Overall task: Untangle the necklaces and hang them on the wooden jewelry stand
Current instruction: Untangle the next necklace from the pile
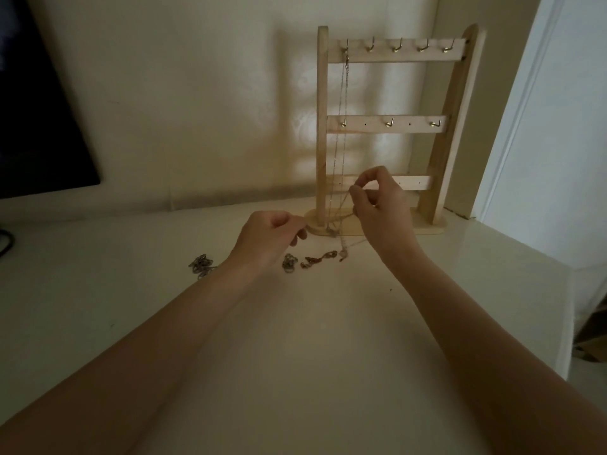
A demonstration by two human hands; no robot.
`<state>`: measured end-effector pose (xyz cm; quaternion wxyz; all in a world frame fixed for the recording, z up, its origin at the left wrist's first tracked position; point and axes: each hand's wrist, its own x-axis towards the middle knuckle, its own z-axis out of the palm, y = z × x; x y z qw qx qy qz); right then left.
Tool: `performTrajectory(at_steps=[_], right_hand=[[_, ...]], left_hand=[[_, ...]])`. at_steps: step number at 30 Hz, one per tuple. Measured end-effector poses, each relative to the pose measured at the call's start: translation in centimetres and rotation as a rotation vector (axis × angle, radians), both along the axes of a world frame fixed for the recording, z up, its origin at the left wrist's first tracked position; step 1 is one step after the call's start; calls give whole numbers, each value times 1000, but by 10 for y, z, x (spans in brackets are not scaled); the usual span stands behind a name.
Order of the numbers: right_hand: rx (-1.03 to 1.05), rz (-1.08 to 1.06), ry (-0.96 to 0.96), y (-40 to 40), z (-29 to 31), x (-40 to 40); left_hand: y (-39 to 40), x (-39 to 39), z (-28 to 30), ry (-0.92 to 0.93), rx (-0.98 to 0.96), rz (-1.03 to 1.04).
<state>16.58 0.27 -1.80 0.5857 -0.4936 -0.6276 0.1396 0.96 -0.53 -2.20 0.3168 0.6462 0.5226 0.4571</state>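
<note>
Both hands pinch one fine chain [345, 205]: right hand [377, 198] high by the stand [394, 126], left hand [272, 238] low over the table [295, 323]. Lift slowly, tease it clear of the tangle [320, 257], then take an empty hook [370, 45].

dim, warm | light fr right | soft blur | wide-angle edge warp

Two bare forearms enter from bottom left and bottom right of frame, no sleeves visible up to the frame edge. Left hand [269, 238] and right hand [381, 205]: no gloves. No watch or bracelet at either wrist. No rings, as far as the dim, soft footage shows. Nails short, probably unpainted.
</note>
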Motion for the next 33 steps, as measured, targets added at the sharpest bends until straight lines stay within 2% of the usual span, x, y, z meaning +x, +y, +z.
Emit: performTrajectory(at_steps=[4,7,11,13,15,17,19,23,30,33], right_hand=[[-43,2,3,-1,1,0],[-130,-34,9,-1,1,2],[-275,57,226,0,0,5],[-307,105,285,0,1,5],[-301,138,247,-3,3,3],[-287,207,219,-8,6,0],[-276,317,222,-14,10,-4],[-260,412,175,-16,12,-7],[-273,351,138,-12,10,-1],[-267,271,-59,-9,6,-1]], left_hand=[[3,-3,5,-387,-275,-68],[5,-6,5,-491,-319,-78],[3,-6,6,-521,-349,-118],[0,-2,4,-335,-332,-150],[-4,4,2,-166,-300,-169],[-7,9,1,-144,-248,-190],[-8,11,4,-234,-217,-244],[-9,10,8,-572,-334,-383],[-5,8,11,-781,-398,-336],[-4,5,11,-784,-404,-326]])
